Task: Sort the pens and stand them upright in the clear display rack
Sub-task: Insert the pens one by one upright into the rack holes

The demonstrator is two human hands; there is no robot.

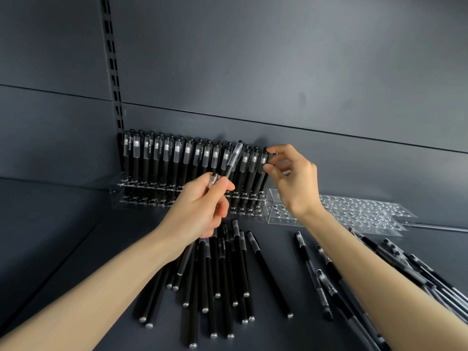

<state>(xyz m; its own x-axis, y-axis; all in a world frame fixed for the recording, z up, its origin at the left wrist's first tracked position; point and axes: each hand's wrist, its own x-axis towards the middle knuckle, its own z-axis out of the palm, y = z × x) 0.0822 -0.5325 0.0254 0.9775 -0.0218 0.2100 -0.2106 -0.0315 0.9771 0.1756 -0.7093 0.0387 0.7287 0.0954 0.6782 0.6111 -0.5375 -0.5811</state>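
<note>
A clear display rack (pixel 141 196) stands against the back wall, filled with several upright black pens (pixel 177 158). My left hand (pixel 202 206) grips two black pens (pixel 234 158) in front of the rack, one tilted up to the right with its clear cap high. My right hand (pixel 291 178) is at the rack's right end, thumb and forefinger closing around the cap of the last upright pen (pixel 264 163). A pile of loose black pens (pixel 222 269) lies on the shelf below my hands.
A second clear rack (pixel 354 209) with vacant holes sits to the right of the first. More loose pens with clear barrels (pixel 395 264) lie at the right, partly under my right forearm. A slotted metal upright (pixel 112 72) runs up the back wall.
</note>
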